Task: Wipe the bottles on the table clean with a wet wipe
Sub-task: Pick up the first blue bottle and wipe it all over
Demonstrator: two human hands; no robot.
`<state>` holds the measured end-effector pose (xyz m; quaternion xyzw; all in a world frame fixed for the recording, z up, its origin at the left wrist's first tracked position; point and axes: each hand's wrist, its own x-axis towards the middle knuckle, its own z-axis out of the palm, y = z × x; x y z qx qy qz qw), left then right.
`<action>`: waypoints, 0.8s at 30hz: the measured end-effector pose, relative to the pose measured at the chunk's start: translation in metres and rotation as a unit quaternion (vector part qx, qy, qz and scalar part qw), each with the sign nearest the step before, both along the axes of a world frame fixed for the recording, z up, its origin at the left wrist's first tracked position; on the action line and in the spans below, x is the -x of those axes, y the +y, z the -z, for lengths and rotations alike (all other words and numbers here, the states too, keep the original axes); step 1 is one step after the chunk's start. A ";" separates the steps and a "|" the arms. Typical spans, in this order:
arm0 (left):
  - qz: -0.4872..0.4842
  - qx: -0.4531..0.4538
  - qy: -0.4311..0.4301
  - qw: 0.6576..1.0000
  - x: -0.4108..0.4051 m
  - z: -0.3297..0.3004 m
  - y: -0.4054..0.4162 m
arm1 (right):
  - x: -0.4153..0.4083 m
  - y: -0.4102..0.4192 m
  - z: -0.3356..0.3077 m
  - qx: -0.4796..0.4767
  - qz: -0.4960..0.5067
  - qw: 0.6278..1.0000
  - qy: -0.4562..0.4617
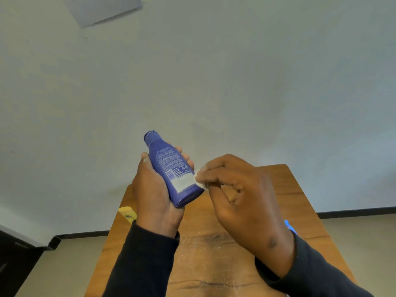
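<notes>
I am viewing through one wide-angle head camera, looking forward and down from close above the wooden table [278,189]. It is facing a pale wall [214,71], with both hands filling the near foreground.

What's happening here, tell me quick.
A person is cleaning a blue bottle above a wooden table. The left hand holds the bottle lifted and tilted, cap away from the body. The right hand pinches a small white wipe against the bottle's lower side, beside the back label. A yellow bottle sits at the table's left edge, and something blue peeks out behind the right wrist.
</notes>
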<state>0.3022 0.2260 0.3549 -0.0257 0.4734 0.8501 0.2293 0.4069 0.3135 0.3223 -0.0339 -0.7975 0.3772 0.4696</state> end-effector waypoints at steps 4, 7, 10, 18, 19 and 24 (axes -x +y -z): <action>-0.012 0.017 0.001 1.000 -0.003 0.002 0.003 | -0.005 -0.017 -0.010 -0.104 -0.035 0.994 0.004; -0.006 0.022 0.008 1.000 -0.006 0.002 0.005 | -0.005 -0.025 -0.012 -0.143 -0.055 0.988 0.006; -0.009 0.012 0.022 1.000 -0.007 0.001 0.004 | -0.001 -0.016 -0.008 -0.115 -0.029 0.993 -0.001; 0.073 0.030 0.042 0.996 -0.030 0.016 0.007 | 0.018 0.019 -0.020 -0.025 -0.005 1.000 -0.010; 0.075 0.027 0.043 0.996 -0.031 0.017 0.007 | 0.021 0.019 -0.022 -0.029 -0.006 1.000 -0.009; 0.025 0.014 0.011 1.000 -0.010 0.002 -0.003 | 0.010 0.008 -0.018 -0.064 -0.070 0.995 -0.034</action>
